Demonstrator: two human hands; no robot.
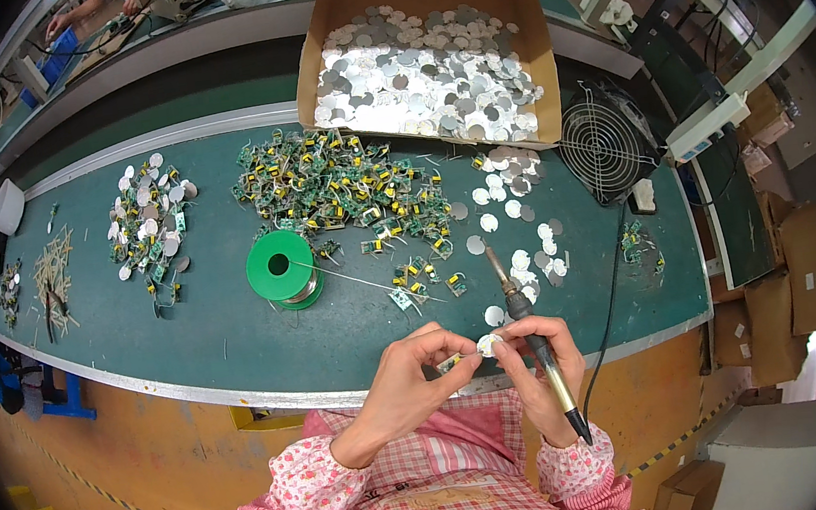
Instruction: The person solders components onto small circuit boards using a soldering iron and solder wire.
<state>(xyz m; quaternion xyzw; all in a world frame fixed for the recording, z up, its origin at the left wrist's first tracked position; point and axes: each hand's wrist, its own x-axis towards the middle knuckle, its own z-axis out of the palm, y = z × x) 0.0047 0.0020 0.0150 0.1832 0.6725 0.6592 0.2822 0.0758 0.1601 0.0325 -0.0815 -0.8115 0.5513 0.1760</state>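
Small silver disc (pixel 488 345) with tiny circuit board (pixel 452 361) pinched between both hands, just over near table edge (pixel 274 399). Left hand (pixel 410 381) fingertips clamped on board and disc. Right hand (pixel 533 362) grips disc rim, soldering iron (pixel 529 327) tucked in same fist, tip pointing away. Green solder spool (pixel 280 267) just left. Open brown cardboard box (pixel 338 21) of silver discs at far side. Pile of green boards (pixel 339 182) between. Black fan (pixel 602 142) right.
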